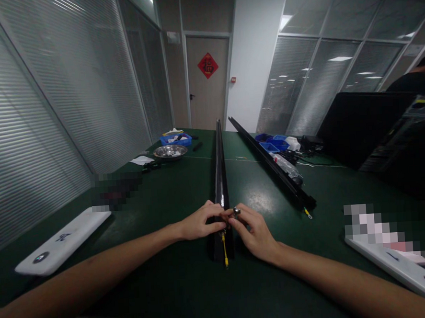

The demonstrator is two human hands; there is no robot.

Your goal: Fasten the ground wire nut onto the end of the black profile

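A long black metal rail [220, 177] lies lengthwise on the green table, pointing away from me. My left hand [204, 221] rests over its near end, thumb and fingers drawn together. From the right, my right hand [253, 231] meets it with fingers pinched; what lies between the fingertips is hidden. A small shiny round metal piece [236, 210] shows at the right index finger; I cannot tell whether it is a worn ring or a held part. Below the hands, a short yellow wire [225, 252] with a metal end hangs along the rail.
A second black rail [270, 162] lies slantwise at right, with a yellow wire lug [307, 213] at its near end. Farther back are a metal bowl [170, 152], a blue tray [176, 140] and blue bins [274, 144]. White devices [62, 242] flank me. A person [414, 77] is at far right.
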